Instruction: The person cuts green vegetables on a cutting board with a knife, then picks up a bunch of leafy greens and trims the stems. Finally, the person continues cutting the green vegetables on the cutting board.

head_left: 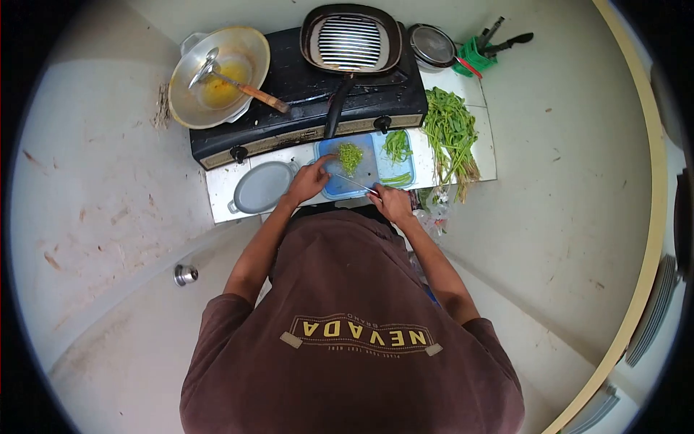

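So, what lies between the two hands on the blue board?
In the head view, the knife, held by the right hand, crosses bare board toward the left hand.

Light was soft, even and fairly bright, with no hard shadows anywhere near the left hand [307, 182]. Beyond and to the left of its fingers [325, 159], the steel wok [217, 76] carried a pale sheen, and the grill pan [352, 42] straight beyond them gleamed along its ridges. Focus was sharp around the fingers. Far out from them, fisheye bending curved the walls [108, 181], and a black vignette closed off the corners.
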Demonstrator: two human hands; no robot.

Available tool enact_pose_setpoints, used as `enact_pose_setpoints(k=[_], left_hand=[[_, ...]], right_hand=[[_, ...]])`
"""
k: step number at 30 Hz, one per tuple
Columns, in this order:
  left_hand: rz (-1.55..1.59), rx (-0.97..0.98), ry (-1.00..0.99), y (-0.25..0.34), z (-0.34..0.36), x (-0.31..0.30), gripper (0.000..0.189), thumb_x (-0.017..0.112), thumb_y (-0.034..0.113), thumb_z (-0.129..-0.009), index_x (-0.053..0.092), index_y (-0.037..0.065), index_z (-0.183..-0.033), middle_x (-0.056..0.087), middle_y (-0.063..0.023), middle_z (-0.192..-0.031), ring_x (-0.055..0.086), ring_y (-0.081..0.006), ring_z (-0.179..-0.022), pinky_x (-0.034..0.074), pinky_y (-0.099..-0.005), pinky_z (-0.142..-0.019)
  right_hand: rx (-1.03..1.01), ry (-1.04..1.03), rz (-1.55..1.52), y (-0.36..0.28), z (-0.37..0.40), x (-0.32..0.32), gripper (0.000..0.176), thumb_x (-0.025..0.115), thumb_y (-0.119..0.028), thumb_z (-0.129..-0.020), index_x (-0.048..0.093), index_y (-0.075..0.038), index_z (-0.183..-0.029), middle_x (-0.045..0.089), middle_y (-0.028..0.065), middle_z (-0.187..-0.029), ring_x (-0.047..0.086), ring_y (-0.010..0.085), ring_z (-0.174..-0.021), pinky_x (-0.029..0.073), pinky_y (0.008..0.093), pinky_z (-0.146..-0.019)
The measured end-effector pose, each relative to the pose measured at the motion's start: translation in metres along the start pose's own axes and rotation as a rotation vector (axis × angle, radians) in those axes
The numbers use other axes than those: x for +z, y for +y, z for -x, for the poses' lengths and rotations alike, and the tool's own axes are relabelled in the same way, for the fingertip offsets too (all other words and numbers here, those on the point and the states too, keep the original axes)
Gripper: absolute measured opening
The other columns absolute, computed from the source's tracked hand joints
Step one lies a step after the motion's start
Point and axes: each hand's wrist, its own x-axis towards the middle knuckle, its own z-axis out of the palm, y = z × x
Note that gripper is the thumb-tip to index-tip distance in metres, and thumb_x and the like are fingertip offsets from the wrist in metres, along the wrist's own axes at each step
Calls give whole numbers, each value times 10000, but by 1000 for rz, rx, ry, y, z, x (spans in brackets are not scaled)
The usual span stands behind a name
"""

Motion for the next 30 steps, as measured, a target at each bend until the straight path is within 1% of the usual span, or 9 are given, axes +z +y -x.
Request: enact_pose_setpoints(k=[3, 7, 13, 16, 18, 21, 24, 27, 30], left_hand=[[52, -44, 98, -4, 16, 1, 484, 654, 108, -931, 545, 122, -1402, 708, -148, -815, 704, -269, -716, 545, -403, -694], [84, -115, 228, -3, 37, 13, 459, 641, 88, -941, 555, 111, -1391, 721, -147, -851, 716, -258, -752, 560, -384, -728], [165, -256, 290, 13, 51, 37, 433, 601, 48, -950, 565, 91, -1379, 729, -143, -900, 729, -249, -805, 573, -366, -768], [197, -221, 336, 19, 56, 48, 434, 596, 46, -953, 563, 92, -1383, 730, -148, -912, 731, -246, -815, 572, -367, -774], [184, -226, 345, 24, 57, 51, 455, 607, 47, -952, 551, 101, -1400, 732, -143, -918, 727, -246, -815, 568, -369, -769], [155, -242, 343, 37, 58, 52, 482, 620, 48, -946, 540, 117, -1416, 730, -141, -914, 724, -247, -817, 565, -375, -765], [111, -206, 301, 50, 50, 48, 510, 636, 54, -936, 530, 131, -1430, 726, -143, -910, 722, -248, -823, 562, -385, -776], [27, -132, 223, 59, 36, 53, 532, 646, 65, -921, 524, 137, -1433, 724, -151, -918, 721, -271, -842, 559, -398, -803], [-101, -94, 189, 46, 17, 60, 565, 653, 72, -900, 513, 147, -1443, 722, -172, -921, 714, -321, -868, 553, -417, -813]], right_hand=[[-96, -63, 39, 12, -25, -4, 354, 535, -443, -1004, 643, -110, -1055, 714, 168, -873, 699, 392, -813, 535, 520, -704], [-134, -20, 84, 18, -53, -16, 327, 541, -411, -1001, 651, -107, -1050, 715, 161, -880, 702, 388, -801, 528, 539, -729], [-183, -54, 96, 26, -91, -25, 356, 550, -427, -1001, 663, -93, -1054, 730, 175, -911, 704, 390, -809, 538, 532, -737], [-216, -61, 97, 29, -98, -31, 352, 571, -422, -991, 672, -90, -1047, 732, 178, -925, 707, 390, -818, 551, 503, -744], [-225, -76, 86, 30, -98, -34, 355, 577, -425, -987, 674, -87, -1037, 733, 175, -919, 709, 386, -835, 552, 489, -751], [-211, -115, 52, 31, -89, -39, 337, 600, -414, -974, 660, -94, -1058, 718, 146, -938, 710, 362, -876, 513, 528, -818], [-261, -62, -41, 36, -77, -40, 320, 638, -392, -946, 668, -93, -1055, 690, 143, -973, 689, 357, -931, 499, 536, -837], [-284, -8, 21, 39, -66, -41, 319, 666, -370, -920, 674, -84, -1059, 664, 146, -1019, 662, 347, -995, 492, 524, -851], [-316, 109, -38, 41, -60, -43, 292, 696, -348, -909, 692, -67, -988, 635, 119, -910, 643, 330, -892, 483, 480, -774]])
